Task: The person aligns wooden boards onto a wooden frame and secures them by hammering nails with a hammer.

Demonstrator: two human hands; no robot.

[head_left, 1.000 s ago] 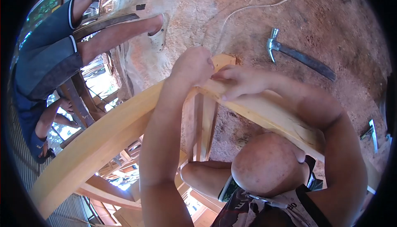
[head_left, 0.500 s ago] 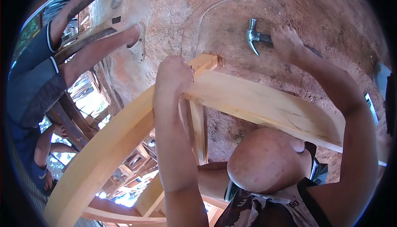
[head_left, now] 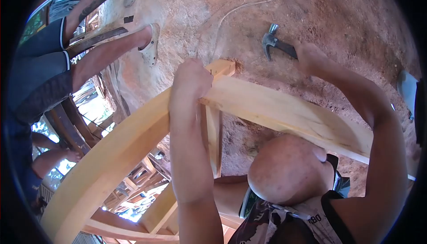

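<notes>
My right hand [head_left: 310, 58] is wrapped round the dark handle of a claw hammer [head_left: 271, 40]. The hammer is raised to the right of the frame joint, its metal head apart from the wood. At the joint, my left hand [head_left: 192, 78] is closed in a pinch, resting over the end of a curved wooden beam [head_left: 120, 159]. A thin dark sliver that looks like a nail [head_left: 211, 72] shows at its fingers, mostly hidden. A straight wooden board [head_left: 289, 108] meets the beam there, beside a short wooden end piece [head_left: 221, 68].
A co-worker's legs [head_left: 109, 59] and light clog [head_left: 152, 46] are at the left. A pale cord [head_left: 249, 4] lies on the reddish dirt ground [head_left: 347, 17]. My bent knee [head_left: 282, 168] is under the board. More wooden framing [head_left: 160, 213] shows below.
My right hand has lowered slightly and the hammer has tilted. My left hand stays at the joint. The co-worker's arm at the left has shifted, and the view has moved slightly.
</notes>
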